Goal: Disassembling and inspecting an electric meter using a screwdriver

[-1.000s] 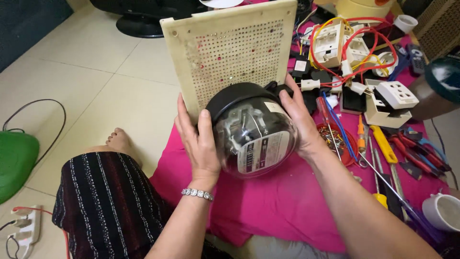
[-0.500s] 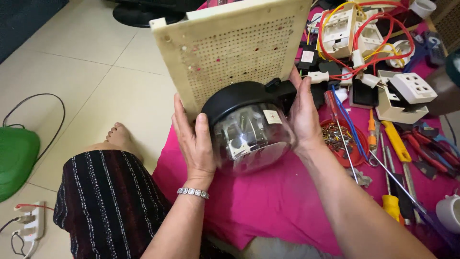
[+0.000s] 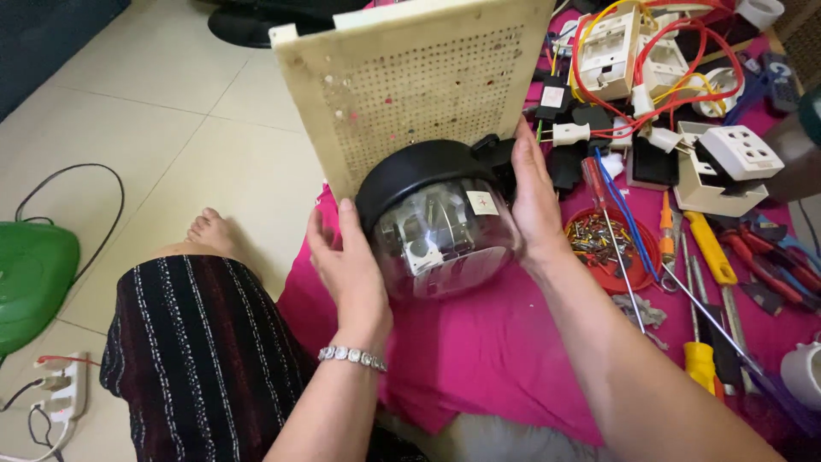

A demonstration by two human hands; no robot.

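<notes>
I hold a round electric meter (image 3: 440,227) with a black body and a clear dome cover between both hands. My left hand (image 3: 346,269) presses its left side; a beaded bracelet sits on that wrist. My right hand (image 3: 534,197) grips its right side. The meter rests against the lower part of a cream perforated board (image 3: 410,81) that stands tilted over a pink cloth (image 3: 487,351).
To the right lie screwdrivers (image 3: 705,248), pliers (image 3: 774,248), a red dish of screws (image 3: 603,239), white sockets (image 3: 735,154) and red and yellow wires (image 3: 667,51). A green object (image 3: 30,282) and a white power strip (image 3: 56,393) lie on the tiled floor at left.
The meter has been lifted and tilted back against the board, its dome now facing more downward. Both hands moved up with it.
</notes>
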